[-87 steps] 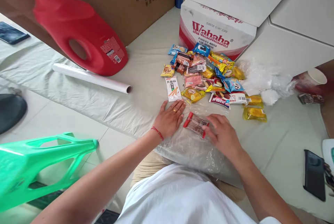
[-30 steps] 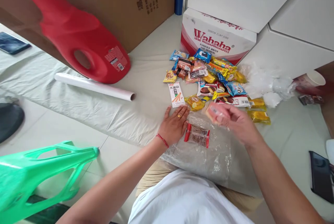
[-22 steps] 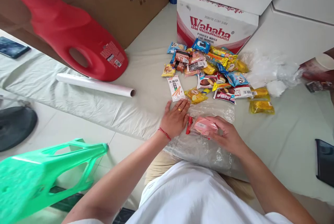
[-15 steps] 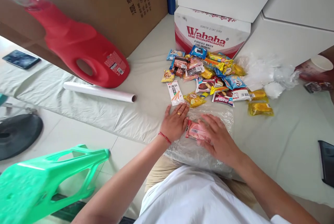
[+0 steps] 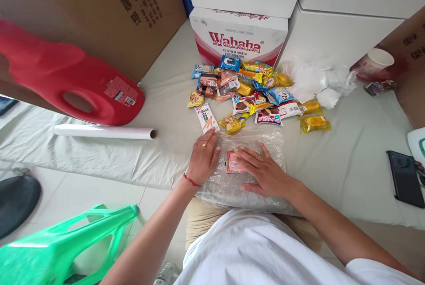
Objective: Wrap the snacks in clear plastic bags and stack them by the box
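Observation:
A clear plastic bag (image 5: 226, 192) lies flat at the near edge of the cloth-covered surface, with a small pink snack packet (image 5: 234, 163) on it. My right hand (image 5: 260, 167) rests over the packet's right part, fingers stretched out and apart. On the other side, my left hand (image 5: 204, 156) lies with its fingers extended at the bag's left edge, its tips by a white snack packet (image 5: 207, 118). Just beyond the bag is a yellow-wrapped snack (image 5: 231, 124). Behind these spreads a pile of colourful wrapped snacks (image 5: 244, 83).
A white and red Wahaha carton (image 5: 237, 39) stands behind the pile. Left are a red jug (image 5: 79, 86) and a white roll (image 5: 104, 132). Crumpled clear plastic (image 5: 318, 81), a paper cup (image 5: 376, 61) and a black phone (image 5: 405, 179) lie right. A green stool (image 5: 66, 240) stands on the floor.
The view has shifted to the right. My left hand has drawn a little away from the pink packet, while my right hand has spread over it with the fingers pointing left.

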Motion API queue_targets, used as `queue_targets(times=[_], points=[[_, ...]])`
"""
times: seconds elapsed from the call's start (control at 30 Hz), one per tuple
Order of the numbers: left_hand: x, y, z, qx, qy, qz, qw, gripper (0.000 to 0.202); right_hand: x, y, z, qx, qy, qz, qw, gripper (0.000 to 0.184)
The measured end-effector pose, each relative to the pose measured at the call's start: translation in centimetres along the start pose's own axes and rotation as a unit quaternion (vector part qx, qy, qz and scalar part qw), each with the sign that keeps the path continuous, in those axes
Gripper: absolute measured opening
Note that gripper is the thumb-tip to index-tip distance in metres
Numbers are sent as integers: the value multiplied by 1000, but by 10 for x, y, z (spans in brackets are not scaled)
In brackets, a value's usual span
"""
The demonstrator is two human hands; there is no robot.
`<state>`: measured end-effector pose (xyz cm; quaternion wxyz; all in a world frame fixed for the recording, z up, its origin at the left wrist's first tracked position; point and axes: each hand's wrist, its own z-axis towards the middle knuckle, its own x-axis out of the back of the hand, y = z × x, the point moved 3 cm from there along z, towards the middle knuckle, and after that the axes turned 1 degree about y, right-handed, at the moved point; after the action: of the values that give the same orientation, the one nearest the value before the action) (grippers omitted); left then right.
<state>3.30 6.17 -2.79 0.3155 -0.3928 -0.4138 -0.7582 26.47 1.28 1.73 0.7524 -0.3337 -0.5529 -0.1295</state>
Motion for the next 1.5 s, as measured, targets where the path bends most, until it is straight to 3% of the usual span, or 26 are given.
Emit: queue_targets(times=[0.1,0.17,0.23,0.3,0.4,0.47,0.53,0.67,0.8,0.9,0.97,1.03,1.13,1.23,1.33,1.43,1.5], points=[[19,3,-16,-44,114,5,992,51,20,-9,-32,6,100,37,994,71],[33,11,-36,-103,141,20,984,55,25,-15,-66,5,135,57,989,66],[43,19,-61,-203,96,-12,974,54,20,-20,-99,4,104,50,993,58],[47,22,-86,-270,5,-71,960,52,7,-20,-128,4,30,25,999,53],[46,13,-113,-273,-97,-79,954,48,-13,-14,-151,7,-41,-16,999,52],[42,6,-120,-265,-108,-41,957,44,-20,-10,-153,-6,-19,-32,999,50],[39,2,-122,-262,-86,-4,961,42,-22,-8,-148,-24,25,-21,999,43],[36,7,-116,-250,-41,12,967,36,-9,-8,-129,-51,64,91,992,30],[44,9,-101,-183,-45,-99,977,20,13,5,-107,-176,17,262,949,27],[51,3,-78,-49,-78,-163,982,20,27,24,-91,-300,1,368,880,40],[53,-3,-59,56,-111,-180,976,24,35,39,-80,-347,7,400,848,49],[52,-6,-39,133,-142,-192,962,30,39,53,-69,-369,18,402,838,54],[43,-13,-11,190,-153,-197,949,30,35,72,-57,-394,33,367,842,55],[34,-26,5,242,-106,-137,955,22,26,85,-55,-422,24,267,866,44],[43,-32,6,241,34,-41,969,25,26,89,-56,-427,-5,90,900,23],[69,-9,-8,164,210,24,964,21,40,84,-49,-384,7,-62,921,24],[79,23,-17,57,249,3,967,25,49,79,-33,-316,31,-83,944,27]])
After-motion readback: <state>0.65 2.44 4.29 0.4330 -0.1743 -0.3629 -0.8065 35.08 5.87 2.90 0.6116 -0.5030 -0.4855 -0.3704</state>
